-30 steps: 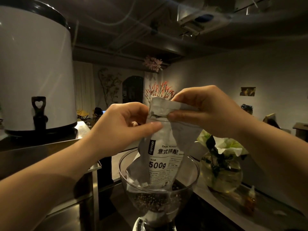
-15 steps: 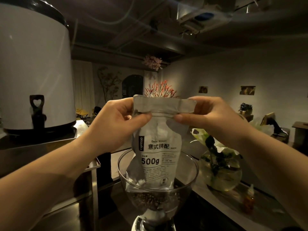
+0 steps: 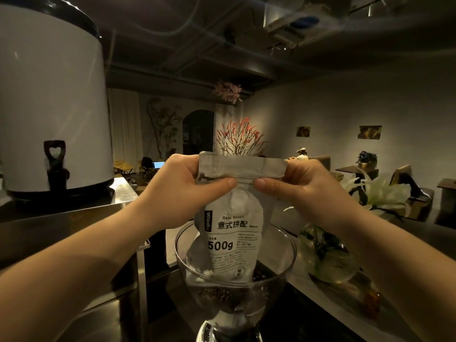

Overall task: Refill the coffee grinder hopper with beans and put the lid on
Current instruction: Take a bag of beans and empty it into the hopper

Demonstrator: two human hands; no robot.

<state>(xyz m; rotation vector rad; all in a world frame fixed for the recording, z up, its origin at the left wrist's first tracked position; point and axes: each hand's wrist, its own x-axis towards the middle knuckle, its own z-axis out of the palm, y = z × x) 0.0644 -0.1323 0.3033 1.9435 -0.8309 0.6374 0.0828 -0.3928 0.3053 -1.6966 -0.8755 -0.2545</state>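
Pinching bag top flat now, left hand and right hand at either end, no longer crumpled; upright in hopper, emptied probably; lid unseen.

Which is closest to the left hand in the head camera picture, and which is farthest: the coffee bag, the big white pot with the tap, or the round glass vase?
1. Coffee bag: the left hand holds its folded top, in the middle.
2. Big white pot: on the steel shelf, off to the left.
3. Glass vase: on the counter to the right, beyond the right hand.
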